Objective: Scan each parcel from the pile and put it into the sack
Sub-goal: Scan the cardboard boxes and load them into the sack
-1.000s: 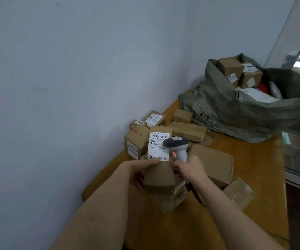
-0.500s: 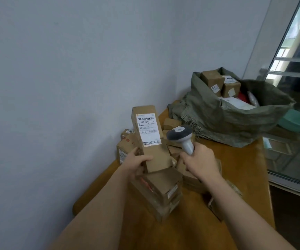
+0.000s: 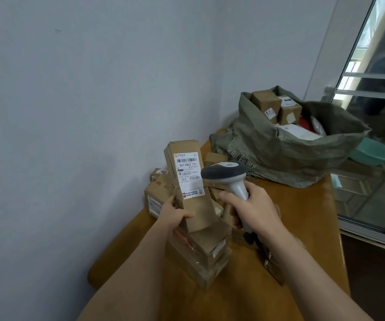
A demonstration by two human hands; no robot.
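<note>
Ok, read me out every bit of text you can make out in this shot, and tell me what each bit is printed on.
"507-P802 T70": white label on the tall box in the left hand.
"P802": same label, lower down.
Label's other print and barcodes: too small to read.
Stickers on the sack's boxes and the pile: blurred, unreadable.

One scanner [image 3: 227,176], one green sack [image 3: 277,149], one teal basin [image 3: 374,154]. Two brown boxes [image 3: 265,104] show atop the sack. Pile count unclear.
</note>
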